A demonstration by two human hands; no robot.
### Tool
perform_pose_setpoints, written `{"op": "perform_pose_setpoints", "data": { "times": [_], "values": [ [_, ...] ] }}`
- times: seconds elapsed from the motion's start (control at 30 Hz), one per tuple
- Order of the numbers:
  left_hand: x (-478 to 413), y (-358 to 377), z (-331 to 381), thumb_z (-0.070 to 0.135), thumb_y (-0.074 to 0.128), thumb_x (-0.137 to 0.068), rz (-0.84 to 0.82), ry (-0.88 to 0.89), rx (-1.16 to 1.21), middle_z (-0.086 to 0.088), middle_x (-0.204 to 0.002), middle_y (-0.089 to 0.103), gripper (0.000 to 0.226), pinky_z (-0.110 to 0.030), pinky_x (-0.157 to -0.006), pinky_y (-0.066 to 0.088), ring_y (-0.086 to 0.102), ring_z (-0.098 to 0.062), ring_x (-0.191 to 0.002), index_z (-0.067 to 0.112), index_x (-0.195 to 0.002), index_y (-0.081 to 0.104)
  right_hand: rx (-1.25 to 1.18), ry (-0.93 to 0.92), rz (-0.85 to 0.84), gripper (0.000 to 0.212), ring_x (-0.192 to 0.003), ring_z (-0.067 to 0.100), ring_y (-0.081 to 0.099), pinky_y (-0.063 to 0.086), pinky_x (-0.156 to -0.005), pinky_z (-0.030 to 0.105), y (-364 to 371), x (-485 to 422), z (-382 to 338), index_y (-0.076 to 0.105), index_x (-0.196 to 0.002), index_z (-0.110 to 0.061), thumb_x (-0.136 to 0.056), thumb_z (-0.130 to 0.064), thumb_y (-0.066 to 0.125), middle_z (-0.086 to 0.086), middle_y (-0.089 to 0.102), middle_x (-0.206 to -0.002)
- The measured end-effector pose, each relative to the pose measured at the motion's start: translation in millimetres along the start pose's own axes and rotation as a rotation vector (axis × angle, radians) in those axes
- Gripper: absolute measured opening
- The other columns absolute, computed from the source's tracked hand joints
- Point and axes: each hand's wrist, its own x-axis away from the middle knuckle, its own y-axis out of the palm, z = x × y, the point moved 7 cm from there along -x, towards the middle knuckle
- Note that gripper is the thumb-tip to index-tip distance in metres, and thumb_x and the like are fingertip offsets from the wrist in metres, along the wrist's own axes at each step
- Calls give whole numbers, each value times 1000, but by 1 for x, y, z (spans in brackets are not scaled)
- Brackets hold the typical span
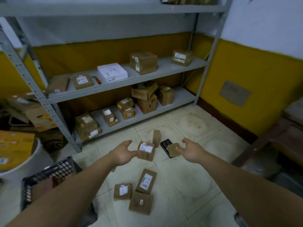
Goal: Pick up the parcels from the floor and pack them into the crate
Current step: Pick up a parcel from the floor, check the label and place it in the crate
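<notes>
Several brown cardboard parcels lie on the tiled floor. A labelled parcel (146, 150) sits between my hands, with an upright one (156, 138) behind it. A small brown parcel (173, 149) rests against a black box (166, 145). Closer to me lie three more: a labelled parcel (146, 181), a squarish one (123, 191) and a bottom one (141, 203). My left hand (123, 153) reaches out with relaxed fingers, just left of the labelled parcel. My right hand (192, 151) is spread open beside the small parcel. Neither holds anything. The black lattice crate (49, 173) stands at lower left.
Grey metal shelving (114, 89) with many parcels fills the back wall. A white bucket (29, 163) holding a yellow box stands at left, beside stacked cartons. Dark furniture (278, 141) lines the right wall. Bare tiles lie right of the parcels.
</notes>
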Motion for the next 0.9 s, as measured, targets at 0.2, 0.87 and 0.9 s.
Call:
{"op": "perform_pose_setpoints", "data": {
  "times": [0.2,0.87,0.9],
  "values": [
    [-58,-4,-16,44,59,-88,-22,-84,14,-5,-157,22,75,-40,-116,25,26,-27,-142,24,-149,22,46,-18,-83,61,-122,32,49,42,-97,32,28,-83,-8,40,-140,-11,-94,-48,51,17,50,-136],
    [-443,62,-124,38,61,-89,-48,-282,138,-10,-155,27,74,-36,-110,31,36,-30,-136,17,-149,24,97,31,-274,49,-90,23,54,39,-75,28,153,-466,-7,50,-125,-3,-96,-43,49,9,62,-105],
    [-468,80,-135,38,60,-89,-46,-289,143,-10,-155,26,74,-36,-110,32,36,-29,-136,17,-150,23,70,32,-277,49,-91,24,55,39,-74,30,167,-487,-1,52,-120,-1,-95,-43,50,12,63,-107]
  ]
}}
